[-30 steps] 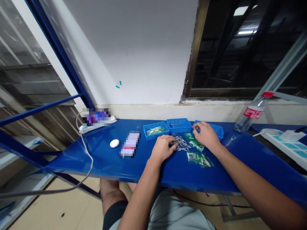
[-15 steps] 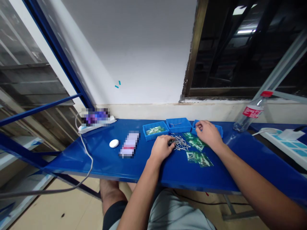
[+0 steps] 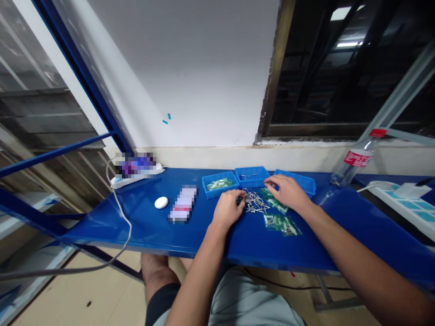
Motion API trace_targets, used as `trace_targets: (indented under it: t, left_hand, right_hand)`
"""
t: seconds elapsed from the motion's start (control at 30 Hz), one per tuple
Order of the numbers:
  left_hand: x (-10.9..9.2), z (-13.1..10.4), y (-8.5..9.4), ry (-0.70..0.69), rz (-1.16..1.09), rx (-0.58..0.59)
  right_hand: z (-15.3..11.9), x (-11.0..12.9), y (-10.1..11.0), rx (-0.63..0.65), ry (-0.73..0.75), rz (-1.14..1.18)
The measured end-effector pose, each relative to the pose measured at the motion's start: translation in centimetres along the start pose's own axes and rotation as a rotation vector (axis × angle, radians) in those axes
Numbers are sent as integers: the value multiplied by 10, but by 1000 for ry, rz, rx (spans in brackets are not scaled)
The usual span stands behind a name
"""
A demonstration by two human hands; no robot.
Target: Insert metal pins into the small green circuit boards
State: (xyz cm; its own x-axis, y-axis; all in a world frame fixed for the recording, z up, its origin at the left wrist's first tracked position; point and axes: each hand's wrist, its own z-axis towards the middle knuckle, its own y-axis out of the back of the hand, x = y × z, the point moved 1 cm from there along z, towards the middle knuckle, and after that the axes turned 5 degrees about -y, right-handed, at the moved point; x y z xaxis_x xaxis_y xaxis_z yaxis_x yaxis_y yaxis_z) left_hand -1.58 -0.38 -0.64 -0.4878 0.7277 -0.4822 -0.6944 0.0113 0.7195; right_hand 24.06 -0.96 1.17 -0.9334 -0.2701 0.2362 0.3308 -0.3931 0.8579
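Note:
A loose pile of thin silvery metal pieces, like rivets or nails (image 3: 256,203), lies on the blue table. At its left edge rests my left hand (image 3: 228,207), its fingers curled round something small and dark that I cannot make out. My right hand (image 3: 287,191) hovers over the far right side of the pile with fingers drawn together; whatever they hold, if anything, is hidden. Below it lie small green-and-clear packets (image 3: 282,225), and another packet (image 3: 279,205) is partly covered by that hand.
Three blue bins stand along the back: the left bin (image 3: 212,194) holds packets, the middle bin (image 3: 253,182) a few thin pieces, the right bin (image 3: 307,184) is partly hidden. Also here: a blurred phone-like object (image 3: 183,204), a white oval case (image 3: 161,202), a bottle (image 3: 356,158), power strips (image 3: 408,208).
My right hand has come out of the right bin and moved left and slightly down toward the pile. My left hand stays at the pile's edge, its fingers shifting slightly.

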Motion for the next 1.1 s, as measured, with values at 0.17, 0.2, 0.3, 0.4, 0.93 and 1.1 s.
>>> trace_targets:
  t: [0.17, 0.2, 0.3, 0.4, 0.93, 1.1]
  left_hand:
    - [-1, 0, 0, -3, 10, -4]
    - [-2, 0, 1, -3, 13, -3]
    - [-3, 1, 1, -4, 19, -2]
    - [-3, 1, 2, -7, 24, -5]
    - [-8, 1, 3, -5, 38, -9]
    - [-6, 1, 2, -5, 46, -11]
  right_hand:
    - [-4, 11, -12, 174, 24, -102]
    - [-5, 12, -14, 171, 12, -119]
    - [-5, 12, -17, 163, -13, -129]
    - [-5, 13, -18, 161, -42, -128]
    - [-5, 21, -23, 128, -153, -151]
    - [-6, 24, -24, 145, -191, -173]
